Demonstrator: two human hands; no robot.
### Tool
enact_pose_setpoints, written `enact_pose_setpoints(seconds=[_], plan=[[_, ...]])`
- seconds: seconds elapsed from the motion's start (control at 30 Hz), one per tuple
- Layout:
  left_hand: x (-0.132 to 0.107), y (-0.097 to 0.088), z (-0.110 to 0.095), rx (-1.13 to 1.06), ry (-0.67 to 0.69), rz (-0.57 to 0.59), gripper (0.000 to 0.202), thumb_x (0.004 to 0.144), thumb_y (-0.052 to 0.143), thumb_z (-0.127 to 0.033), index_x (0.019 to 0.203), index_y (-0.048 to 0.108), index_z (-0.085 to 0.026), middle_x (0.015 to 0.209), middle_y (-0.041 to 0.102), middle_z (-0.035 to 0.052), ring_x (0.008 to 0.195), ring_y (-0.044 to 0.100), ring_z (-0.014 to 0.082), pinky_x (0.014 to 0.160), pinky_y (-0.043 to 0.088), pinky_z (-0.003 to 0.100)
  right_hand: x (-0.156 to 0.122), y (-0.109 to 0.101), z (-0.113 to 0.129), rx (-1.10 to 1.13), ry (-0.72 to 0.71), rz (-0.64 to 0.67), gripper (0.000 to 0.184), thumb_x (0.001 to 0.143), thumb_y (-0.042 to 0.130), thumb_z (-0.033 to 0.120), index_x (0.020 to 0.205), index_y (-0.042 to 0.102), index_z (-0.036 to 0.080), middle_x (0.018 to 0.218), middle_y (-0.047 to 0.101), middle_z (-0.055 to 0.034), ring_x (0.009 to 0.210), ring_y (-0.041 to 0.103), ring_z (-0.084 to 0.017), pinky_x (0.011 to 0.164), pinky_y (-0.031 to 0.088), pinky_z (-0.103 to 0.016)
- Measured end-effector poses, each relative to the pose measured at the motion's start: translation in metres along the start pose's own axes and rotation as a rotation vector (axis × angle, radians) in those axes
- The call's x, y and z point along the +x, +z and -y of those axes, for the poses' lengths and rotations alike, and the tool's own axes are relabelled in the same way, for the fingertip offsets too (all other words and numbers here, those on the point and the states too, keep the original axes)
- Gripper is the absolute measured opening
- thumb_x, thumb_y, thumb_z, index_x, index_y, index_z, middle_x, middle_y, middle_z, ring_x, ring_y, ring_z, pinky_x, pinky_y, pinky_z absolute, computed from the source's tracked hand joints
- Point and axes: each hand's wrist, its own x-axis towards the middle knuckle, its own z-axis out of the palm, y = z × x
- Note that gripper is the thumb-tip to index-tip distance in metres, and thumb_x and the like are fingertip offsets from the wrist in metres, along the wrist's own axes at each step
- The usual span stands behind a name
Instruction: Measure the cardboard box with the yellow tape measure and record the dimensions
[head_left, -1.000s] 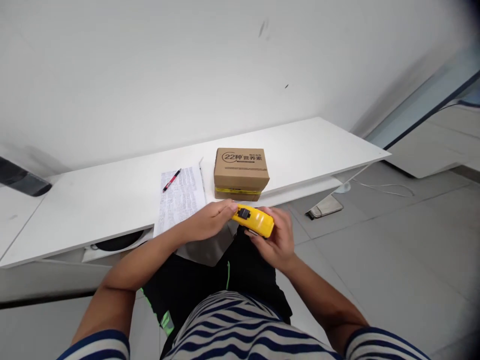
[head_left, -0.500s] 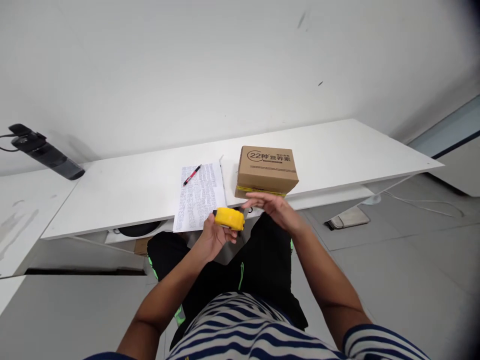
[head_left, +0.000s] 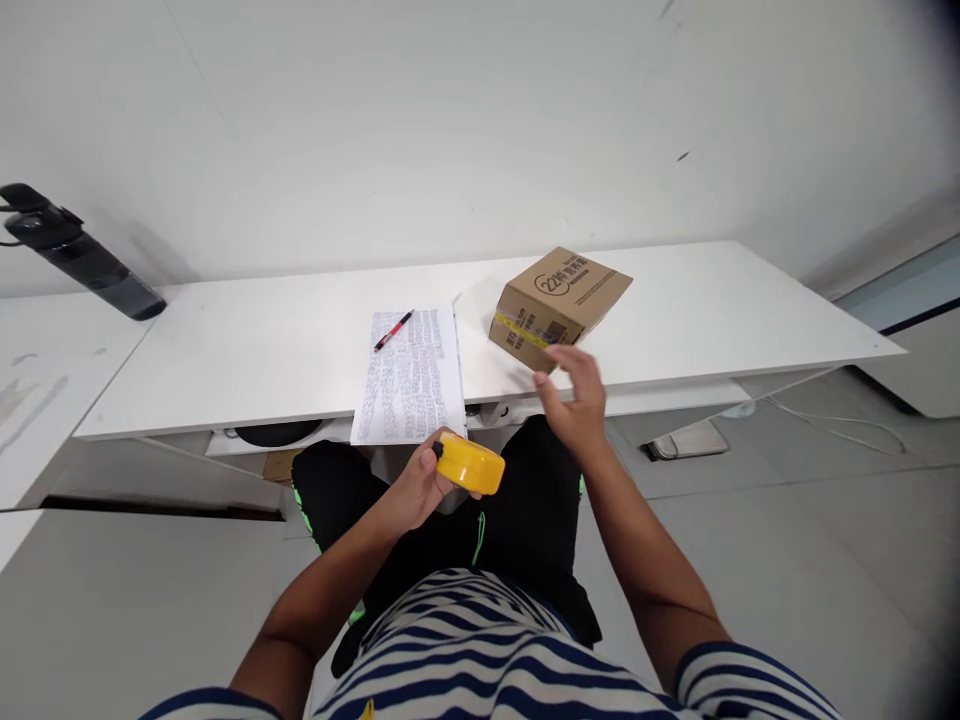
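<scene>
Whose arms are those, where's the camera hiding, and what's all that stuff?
There's no robot here, just a person using two bare hands. The camera sits on that person's head, so you look forward and down, as they do. The left hand holds a yellow tape measure. The right hand holds nothing; its fingers are right by a cardboard box, but I can't tell whether they touch. The box rests on a white table. Paper lies there too, with a pen on top. A dark bottle is at the picture's left.
</scene>
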Motion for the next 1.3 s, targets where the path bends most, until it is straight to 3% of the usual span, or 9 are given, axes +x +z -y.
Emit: enact_pose_setpoints(seconds=[0.1,0.23,0.6,0.7,0.77,0.87,1.0,1.17,1.3], plan=[[-0.001,-0.004,0.001,-0.018,-0.004,-0.029,0.059,0.08,0.076,-0.074,0.102,0.069,-0.02,0.095,0.074,0.0071,0.082,0.073,0.0215,0.072,0.061,0.034,0.003,0.013,-0.022,0.022,0.279,-0.248,0.085,0.089,0.066,0.064,0.162,0.033,0.034,0.167,0.038,-0.0159,0.154,0.041,-0.035,0.117,0.046,-0.064],[-0.001,-0.009,0.004,-0.053,-0.037,-0.063,0.059,0.079,0.078,-0.072,0.103,0.069,-0.02,0.095,0.075,0.0071,0.083,0.074,0.0225,0.071,0.062,0.034,-0.005,0.04,-0.028,0.193,0.409,0.04,0.122,0.08,0.074,0.068,0.17,-0.003,0.037,0.18,0.006,-0.0125,0.166,0.02,-0.032,0.125,0.04,-0.058],[0.002,-0.011,-0.002,-0.048,-0.04,-0.11,0.057,0.077,0.081,-0.07,0.101,0.069,-0.019,0.095,0.075,0.0074,0.08,0.075,0.0227,0.07,0.062,0.035,0.002,0.038,-0.029,-0.039,0.307,-0.077,0.095,0.092,0.061,0.063,0.169,0.011,0.038,0.179,-0.013,-0.0113,0.169,0.0,-0.036,0.126,0.031,-0.068],[0.005,-0.006,-0.007,-0.017,-0.023,-0.118,0.057,0.076,0.083,-0.07,0.097,0.069,-0.019,0.093,0.075,0.0075,0.083,0.075,0.0236,0.07,0.061,0.034,-0.008,0.035,-0.01,-0.01,0.27,-0.14,0.083,0.093,0.061,0.062,0.164,0.027,0.037,0.179,0.001,-0.0128,0.168,0.009,-0.036,0.126,0.031,-0.067],[0.008,-0.002,-0.009,0.02,0.009,-0.133,0.058,0.075,0.083,-0.07,0.098,0.069,-0.019,0.093,0.075,0.0074,0.083,0.075,0.023,0.069,0.061,0.033,-0.027,0.036,0.01,0.086,0.23,-0.166,0.068,0.098,0.055,0.062,0.158,0.039,0.035,0.171,0.028,-0.0159,0.16,0.033,-0.034,0.123,0.039,-0.062],[0.012,0.002,-0.012,0.086,0.041,-0.162,0.059,0.073,0.084,-0.07,0.098,0.069,-0.019,0.095,0.076,0.0077,0.08,0.075,0.0217,0.069,0.062,0.033,-0.059,0.038,0.038,0.33,0.176,0.008,0.06,0.102,0.038,0.069,0.147,0.051,0.03,0.133,0.067,-0.0156,0.116,0.071,-0.029,0.104,0.058,-0.053],[0.018,-0.003,-0.027,0.108,0.128,-0.253,0.063,0.066,0.089,-0.07,0.1,0.071,-0.019,0.096,0.077,0.0066,0.083,0.076,0.0229,0.071,0.062,0.033,-0.066,0.049,0.048,0.413,0.131,0.347,0.059,0.104,0.035,0.069,0.14,0.059,0.028,0.12,0.076,-0.0128,0.093,0.075,-0.025,0.09,0.062,-0.046],[0.057,-0.033,-0.101,-0.039,0.333,-0.44,0.063,0.086,0.061,-0.079,0.092,0.07,-0.017,0.077,0.074,0.0056,0.061,0.068,0.0174,0.059,0.059,0.031,0.024,0.104,0.041,-0.089,-0.086,0.678,0.043,0.108,0.039,0.037,0.142,0.062,0.021,0.134,0.074,-0.0146,0.116,0.073,-0.028,0.1,0.057,-0.044],[0.12,-0.076,-0.159,-0.134,0.3,-0.465,0.075,0.098,0.034,-0.078,0.092,0.068,-0.012,0.068,0.068,0.0067,0.051,0.06,0.0132,0.058,0.057,0.028,0.102,0.176,0.045,-0.708,-0.243,0.981,0.061,0.103,0.037,0.013,0.164,0.035,0.018,0.139,0.07,-0.0213,0.112,0.074,-0.032,0.086,0.054,-0.04]])
